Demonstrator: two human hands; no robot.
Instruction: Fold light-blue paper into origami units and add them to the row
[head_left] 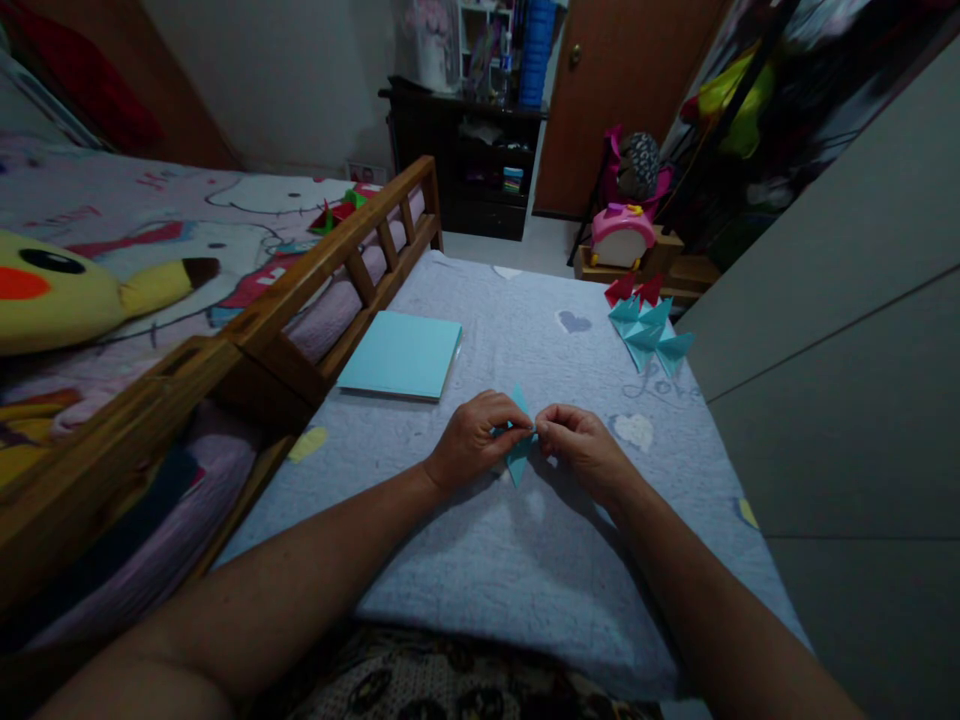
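A small folded piece of turquoise paper (517,468) is held just above the bed sheet, its pointed ends showing above and below my fingers. My left hand (480,432) pinches it from the left, thumb and forefinger pressed together. From the other side my right hand (581,445) pinches its right tip, fingertips nearly touching those of the left. The middle of the paper is mostly hidden behind my fingers. To the left lies a stack of square turquoise paper (403,355). Folded turquoise paper shapes (649,330) and red ones (634,289) sit at the far right.
The patterned sheet (480,560) covers the surface under my hands. A wooden bed rail (337,250) runs along the left, with a yellow plush toy (67,295) beyond it. A pale cabinet (847,400) borders the right. A pink toy case (622,238) stands past the far edge.
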